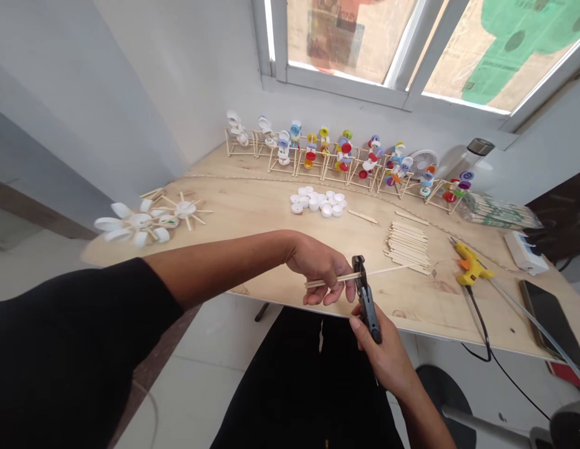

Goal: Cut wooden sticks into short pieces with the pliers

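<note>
Black trousers [313, 386] fill the nearest part of the head view, below the fingers, with a black sleeve [84, 330] to their left. From that sleeve the left hand [318, 262] reaches across, its fingers closed on a few thin wooden sticks [325, 282] whose ends poke out left of the grip. To the right of these fingers, a longer stick [390, 270] slants past the head of the dark cutting pliers [368, 312] toward a stick pile [406, 243]. Just below, the right hand [388, 352] has its fingers wrapped around the plier handles; I cannot tell whether the blades have met on the wood.

Cutting the sticks seems to be the step in hand. The next move would call for a steady left grip, blades set square across the wood, and a firm squeeze from the right fingers, with the left fingertips clear of the edge.

Beyond the left fingers, on the table [252, 218], white bottle caps [314, 203] lie clustered; farther off stands a row of stick frames carrying colourful cap wheels [345, 149]. A yellow hot glue gun [471, 263] lies well to the right of the fingers, past the stick pile. Well to their left sits a white-cap wheel [140, 219], beside a spoked stick hub [184, 209].
</note>
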{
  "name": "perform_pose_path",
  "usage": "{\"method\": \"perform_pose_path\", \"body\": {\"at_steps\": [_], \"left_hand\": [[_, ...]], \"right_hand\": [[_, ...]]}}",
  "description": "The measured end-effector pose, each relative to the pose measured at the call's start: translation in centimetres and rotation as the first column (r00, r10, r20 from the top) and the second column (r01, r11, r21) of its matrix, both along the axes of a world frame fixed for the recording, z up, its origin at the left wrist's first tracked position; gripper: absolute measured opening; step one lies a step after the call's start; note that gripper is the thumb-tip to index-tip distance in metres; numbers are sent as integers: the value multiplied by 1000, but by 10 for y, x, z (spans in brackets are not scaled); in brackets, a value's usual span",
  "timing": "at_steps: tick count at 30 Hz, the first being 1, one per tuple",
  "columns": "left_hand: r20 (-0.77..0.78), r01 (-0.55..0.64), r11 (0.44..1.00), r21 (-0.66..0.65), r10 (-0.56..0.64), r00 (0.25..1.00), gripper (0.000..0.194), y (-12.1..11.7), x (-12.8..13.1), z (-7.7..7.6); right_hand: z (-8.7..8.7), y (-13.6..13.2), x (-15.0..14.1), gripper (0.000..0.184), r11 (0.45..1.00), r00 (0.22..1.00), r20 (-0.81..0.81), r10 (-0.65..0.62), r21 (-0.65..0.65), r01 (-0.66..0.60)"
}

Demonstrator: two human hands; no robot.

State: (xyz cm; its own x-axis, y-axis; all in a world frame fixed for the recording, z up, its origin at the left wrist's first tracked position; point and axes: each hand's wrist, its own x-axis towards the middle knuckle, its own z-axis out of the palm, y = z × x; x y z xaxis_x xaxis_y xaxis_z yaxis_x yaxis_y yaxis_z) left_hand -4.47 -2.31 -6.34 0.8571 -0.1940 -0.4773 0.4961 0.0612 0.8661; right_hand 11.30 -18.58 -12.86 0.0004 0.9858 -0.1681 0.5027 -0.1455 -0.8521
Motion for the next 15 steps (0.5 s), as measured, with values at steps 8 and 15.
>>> {"method": "perform_pose_path", "body": {"at_steps": [8, 15], "left_hand": [[1, -1, 998, 70, 1, 1000, 34, -2, -1, 5], [-32, -20, 993, 119, 24, 999, 34, -6, 1, 8]], "right_hand": [[-1, 0, -5, 26, 999, 999, 35, -40, 21, 39], [-2, -1, -7, 25, 994, 994, 90, -67, 90, 59]]}}
